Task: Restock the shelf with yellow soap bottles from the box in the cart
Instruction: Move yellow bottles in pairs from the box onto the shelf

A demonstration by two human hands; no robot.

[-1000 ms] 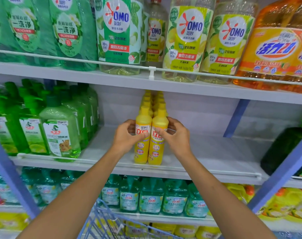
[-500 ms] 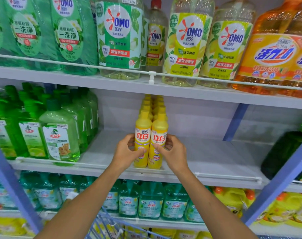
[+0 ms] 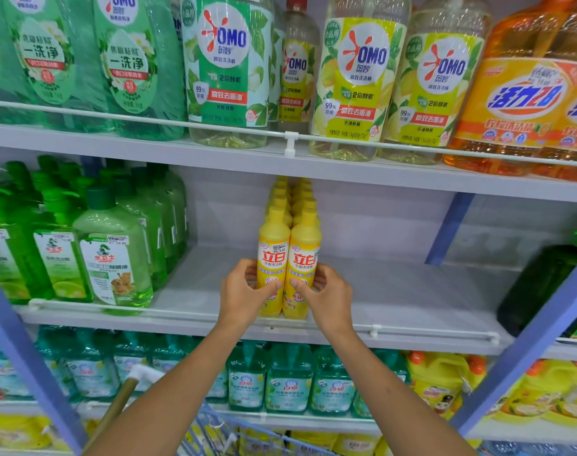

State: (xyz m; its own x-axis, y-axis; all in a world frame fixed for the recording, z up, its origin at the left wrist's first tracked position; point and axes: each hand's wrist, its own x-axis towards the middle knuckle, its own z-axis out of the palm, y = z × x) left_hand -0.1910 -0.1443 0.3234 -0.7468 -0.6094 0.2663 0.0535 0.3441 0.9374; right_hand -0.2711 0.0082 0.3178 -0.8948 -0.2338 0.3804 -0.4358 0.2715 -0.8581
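Each hand, left (image 3: 244,292) and right (image 3: 326,296), gripped a front yellow bottle (image 3: 273,255) on the shelf (image 3: 395,301), green bottles (image 3: 112,258) standing left, bare space right.

Standing before pale grey store shelving (image 3: 395,284) with white wire front rails (image 3: 313,327), blue slanted uprights (image 3: 524,350) framing both sides. Showing a pale back panel (image 3: 362,218) behind the middle tier, lying under soft, even light.

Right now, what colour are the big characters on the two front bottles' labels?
Red, on a yellow label, on both front bottles. Only the head view shows them.
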